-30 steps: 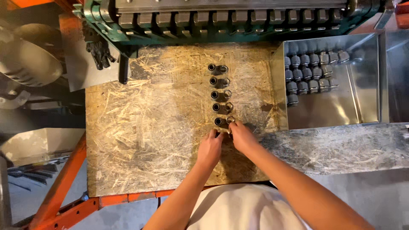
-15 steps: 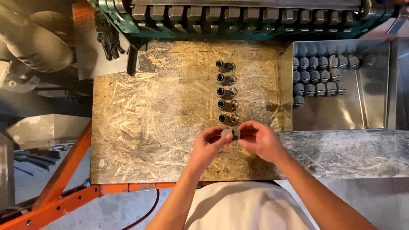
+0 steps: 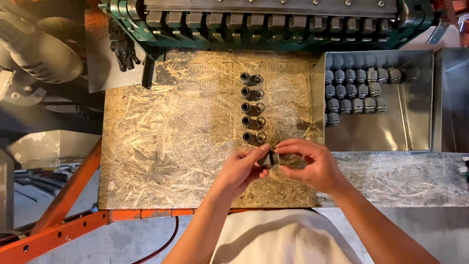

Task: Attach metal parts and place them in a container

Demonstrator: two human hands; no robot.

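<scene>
Both hands are meeting just below the middle of the frame: the left hand (image 3: 242, 168) is pinching one end of a small dark metal fitting (image 3: 269, 158) between thumb and fingertips, and the right hand (image 3: 308, 164) is closing around its other end, so the two hands are clamped on the same piece. That fitting is being held just above the chipboard surface (image 3: 171, 142), directly below a short column of five similar fittings (image 3: 252, 107) that are lying on their sides in the centre of the frame, one under the other, each with its round opening facing left. The lowest of the five is sitting just above the person's fingertips, close to them but apart. To the right, a metal tray (image 3: 410, 127) is resting beside the board, and rows of grey fittings (image 3: 359, 90) are lying packed together in its upper left corner, while the rest of its floor is showing bare metal. Along the top edge of the frame a green machine (image 3: 273, 19) with a row of grey blocks is running from left to right. A black glove (image 3: 123, 49) is hanging at the upper left, next to the machine's end. An orange steel frame (image 3: 63, 210) is slanting across the lower left, under the edge of the board.
</scene>
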